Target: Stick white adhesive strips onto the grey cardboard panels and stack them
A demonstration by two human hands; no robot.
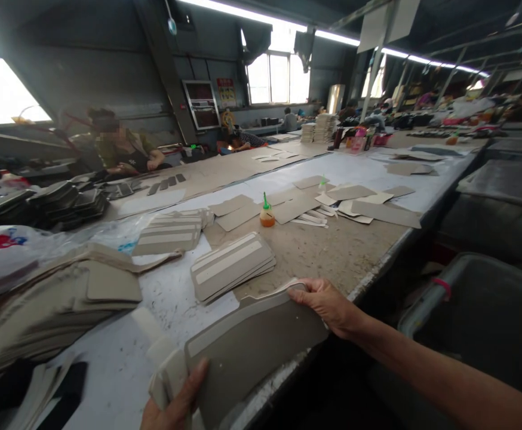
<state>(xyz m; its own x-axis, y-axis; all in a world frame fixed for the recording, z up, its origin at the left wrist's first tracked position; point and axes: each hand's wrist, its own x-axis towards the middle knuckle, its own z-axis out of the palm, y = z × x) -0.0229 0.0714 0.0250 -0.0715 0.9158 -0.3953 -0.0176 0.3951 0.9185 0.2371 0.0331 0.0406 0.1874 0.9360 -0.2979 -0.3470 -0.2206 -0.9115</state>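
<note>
I hold a long grey cardboard piece (256, 343) with rounded corners over the near edge of the worktable (346, 251). My left hand (175, 403) grips its near end, thumb on top, along with a few pale strips beneath. My right hand (326, 304) pinches its far end, fingers curled over the edge. Just beyond lies a stack of similar grey pieces with pale stripes (232, 266), and a second such stack (169, 233) sits further left.
An orange glue bottle with a green tip (267, 212) stands mid-table among loose grey cut pieces (355, 203). Piles of grey sheets (55, 298) and plastic bags (5, 251) crowd the left. A grey bin (489, 316) stands right of the table. A person (122, 149) sits across.
</note>
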